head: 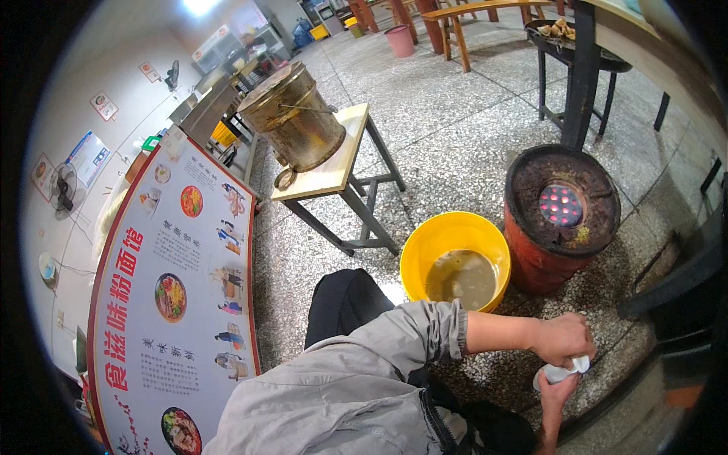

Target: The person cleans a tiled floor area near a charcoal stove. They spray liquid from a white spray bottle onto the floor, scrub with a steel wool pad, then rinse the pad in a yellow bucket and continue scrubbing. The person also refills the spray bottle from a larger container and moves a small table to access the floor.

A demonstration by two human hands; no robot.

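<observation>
My left hand (pixel 566 340) reaches across from the left, its fingers closed on the upper end of a small white item (pixel 560 372). Below it, my right hand (pixel 556 391) grips the same item from underneath. Whether it is cloth, paper or plastic I cannot tell. Both hands are low over the speckled floor, to the right of a yellow plastic bucket (pixel 413 256) that holds murky liquid. Just above the hands stands a red cylindrical coal stove (pixel 540 267), with a glowing, perforated briquette (pixel 560 205) in its top opening.
A stained metal bucket (pixel 296 122) with a lid and wire handle stands on a wooden-topped stool (pixel 318 182). At left leans a large printed signboard (pixel 170 296). A dark pan of food (pixel 560 31) rests on a stand at upper right, beside a table leg (pixel 581 79).
</observation>
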